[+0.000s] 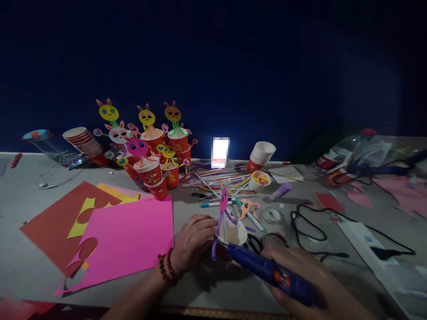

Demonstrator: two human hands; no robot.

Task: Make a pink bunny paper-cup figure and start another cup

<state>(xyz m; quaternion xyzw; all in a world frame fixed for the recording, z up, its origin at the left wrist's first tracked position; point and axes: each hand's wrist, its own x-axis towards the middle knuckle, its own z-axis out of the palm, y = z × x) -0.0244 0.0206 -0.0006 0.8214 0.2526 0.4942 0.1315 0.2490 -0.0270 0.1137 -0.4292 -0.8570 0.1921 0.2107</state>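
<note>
Paper cup: it is stood on the table (260,302) between the two hands, its mouth (237,232) facing up and towards the camera.
Pink paper face (223,199): it is raised above the cup's rim, with purple strips (231,217) set below it.
Left hand (196,238): its fingers are curved against the cup's left side; the thumb is hidden, so whether the cup is gripped cannot be told. A beaded bracelet (171,269) is worn on the wrist.
Right hand (293,258): a blue glue gun (251,261) is held in a closed grasp.
Nozzle: it is pointed at the near rim; whether contact is made cannot be told.
Pink sheet (133,240): it is laid left of the cup, partly over a brown-red sheet (50,226).
Rabbit-eared figures (147,117): they are grouped in red cups behind the sheets.
Tape roll (271,216): it is placed beyond the glue gun.
</note>
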